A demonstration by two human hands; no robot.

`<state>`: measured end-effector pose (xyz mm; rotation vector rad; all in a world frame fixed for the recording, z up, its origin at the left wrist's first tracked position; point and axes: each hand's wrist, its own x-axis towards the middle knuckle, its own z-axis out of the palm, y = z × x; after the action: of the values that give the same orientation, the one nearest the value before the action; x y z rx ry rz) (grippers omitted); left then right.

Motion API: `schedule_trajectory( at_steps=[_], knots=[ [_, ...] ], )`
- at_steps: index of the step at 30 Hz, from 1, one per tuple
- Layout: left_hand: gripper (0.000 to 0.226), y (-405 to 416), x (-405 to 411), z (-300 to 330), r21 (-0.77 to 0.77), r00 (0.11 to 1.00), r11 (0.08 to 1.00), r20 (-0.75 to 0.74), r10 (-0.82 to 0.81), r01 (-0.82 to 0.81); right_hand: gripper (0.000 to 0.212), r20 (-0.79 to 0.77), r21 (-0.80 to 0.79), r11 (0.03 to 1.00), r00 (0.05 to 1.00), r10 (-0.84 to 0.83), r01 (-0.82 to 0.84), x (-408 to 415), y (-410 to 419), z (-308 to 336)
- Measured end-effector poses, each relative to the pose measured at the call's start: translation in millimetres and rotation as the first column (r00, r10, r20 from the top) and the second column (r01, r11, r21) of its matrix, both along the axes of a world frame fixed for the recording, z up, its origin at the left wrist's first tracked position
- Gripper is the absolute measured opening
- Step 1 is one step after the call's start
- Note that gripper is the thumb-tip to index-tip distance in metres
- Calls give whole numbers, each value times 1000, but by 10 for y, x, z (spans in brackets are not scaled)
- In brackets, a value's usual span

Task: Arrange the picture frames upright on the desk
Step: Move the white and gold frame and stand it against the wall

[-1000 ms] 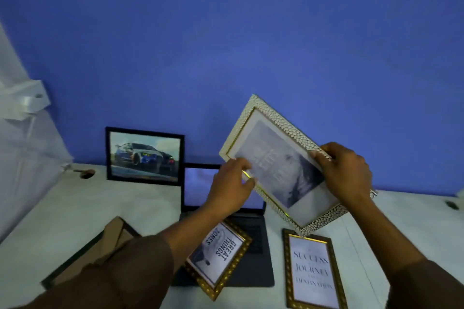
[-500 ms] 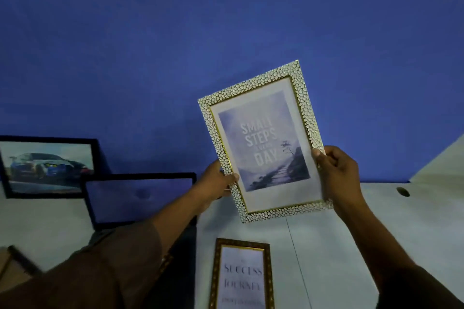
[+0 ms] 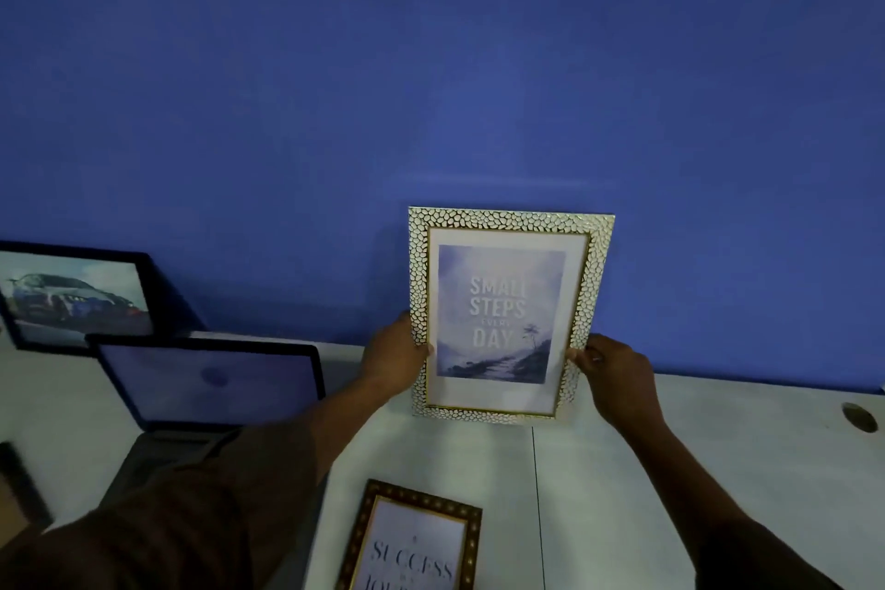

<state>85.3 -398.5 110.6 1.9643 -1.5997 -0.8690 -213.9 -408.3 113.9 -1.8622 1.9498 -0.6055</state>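
My left hand [image 3: 393, 357] and right hand [image 3: 610, 371] clamp fingers [image 3: 577, 355] on the pebbled white-gold frame's [image 3: 508, 225] side edges, holding it upright (bottom edge seemingly touching) on the bench [image 3: 718, 446] against the far blue wall [image 3: 431, 62].

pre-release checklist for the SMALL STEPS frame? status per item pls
1. Both hands on the frame: ok. Left hand grips the left edge and right hand the right edge of the white pebbled frame.
2. Frame upright, print facing out: ok.
3. Bottom edge seated on the desk: cannot tell; it looks at or just above the surface.
4. Top resting against the blue wall, or a back stand out: cannot tell; the back is hidden.
5. Clear of the laptop: ok, there is a gap.
6. Remaining work: not ok. The gold SUCCESS frame lies flat.
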Motion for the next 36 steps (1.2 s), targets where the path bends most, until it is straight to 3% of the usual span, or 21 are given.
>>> schedule_trajectory(
  at_steps=[10, 18, 24, 28, 33, 36],
  knots=[
    [40, -424, -14, -419, 71, 988, 988, 86, 129, -135, 16, 56, 86, 994, 997, 61, -66, 143, -518, -425],
    [43, -549, 105, -840, 116, 986, 981, 85, 143, -153, 11, 100, 76, 991, 990, 101, -109, 152, -674, -731],
    [38, -565, 47, -768, 135, 984, 982, 136, 112, -130, 15, 52, 56, 991, 992, 118, -121, 116, -688, -822],
    [46, -540, 52, -769, 177, 988, 975, 99, 116, -132, 25, 121, 107, 992, 991, 56, -69, 148, -692, -796],
    [79, -181, 62, -805, 321, 992, 939, 21, 123, -123, 57, 160, 266, 964, 984, -73, 28, 149, -397, -811],
    [77, 161, 93, -858, 349, 989, 928, -21, 144, -128, 61, 168, 340, 939, 980, -112, 49, 163, -75, -867]
  ],
)
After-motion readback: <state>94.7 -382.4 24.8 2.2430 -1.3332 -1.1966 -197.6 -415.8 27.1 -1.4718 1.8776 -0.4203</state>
